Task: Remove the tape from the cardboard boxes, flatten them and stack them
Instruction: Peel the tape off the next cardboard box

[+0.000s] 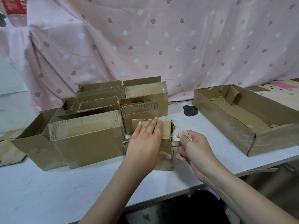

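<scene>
The small brown cardboard box (165, 143) stands on the white table (48, 191), pressed under the flat-fingered left hand (145, 139); the right hand (192, 146), just right of it, pinches clear tape (174, 135) off its right edge. The peel probably runs rightward, away from the box.

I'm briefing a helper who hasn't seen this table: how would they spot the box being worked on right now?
Start at the cluster of open cardboard boxes on the white table. At its front right corner stands the small box. It alone is under the left hand, with the right hand pinching clear tape off its edge.
</scene>
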`<state>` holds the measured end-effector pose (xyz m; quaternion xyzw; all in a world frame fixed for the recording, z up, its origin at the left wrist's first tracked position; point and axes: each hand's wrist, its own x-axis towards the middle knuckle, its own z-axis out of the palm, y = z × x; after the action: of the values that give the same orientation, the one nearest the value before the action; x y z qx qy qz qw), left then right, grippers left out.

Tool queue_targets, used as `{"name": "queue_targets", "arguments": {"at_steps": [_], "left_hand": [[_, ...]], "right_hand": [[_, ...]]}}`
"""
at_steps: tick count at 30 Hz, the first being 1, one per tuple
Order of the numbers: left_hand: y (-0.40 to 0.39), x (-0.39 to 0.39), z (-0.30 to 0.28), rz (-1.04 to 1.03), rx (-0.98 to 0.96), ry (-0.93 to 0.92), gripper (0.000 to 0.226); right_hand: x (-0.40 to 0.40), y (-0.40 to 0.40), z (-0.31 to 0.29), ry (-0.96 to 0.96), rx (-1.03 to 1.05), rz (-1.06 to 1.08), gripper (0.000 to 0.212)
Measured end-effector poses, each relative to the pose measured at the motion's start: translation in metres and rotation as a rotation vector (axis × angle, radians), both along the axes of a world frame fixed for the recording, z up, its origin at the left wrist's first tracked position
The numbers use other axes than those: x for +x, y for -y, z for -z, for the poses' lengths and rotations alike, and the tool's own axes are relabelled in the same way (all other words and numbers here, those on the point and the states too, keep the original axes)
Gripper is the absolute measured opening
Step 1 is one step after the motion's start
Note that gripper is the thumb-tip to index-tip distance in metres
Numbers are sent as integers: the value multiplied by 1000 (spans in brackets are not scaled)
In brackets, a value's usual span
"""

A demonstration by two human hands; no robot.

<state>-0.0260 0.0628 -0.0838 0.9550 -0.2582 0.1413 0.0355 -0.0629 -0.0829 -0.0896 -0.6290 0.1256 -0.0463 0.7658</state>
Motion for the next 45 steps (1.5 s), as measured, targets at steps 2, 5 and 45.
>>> {"name": "queue_targets", "arguments": {"at_steps": [2,5,45], "left_hand": [[0,0,0,-1,-1,-5,110],[3,-1,1,2,-1,5,110],[23,-14,6,-176,40,37,109]], "right_hand": [[-1,0,3,26,20,12,19],[0,8,6,34,-69,37,18],[11,34,-9,-303,-115,-298,24]]}}
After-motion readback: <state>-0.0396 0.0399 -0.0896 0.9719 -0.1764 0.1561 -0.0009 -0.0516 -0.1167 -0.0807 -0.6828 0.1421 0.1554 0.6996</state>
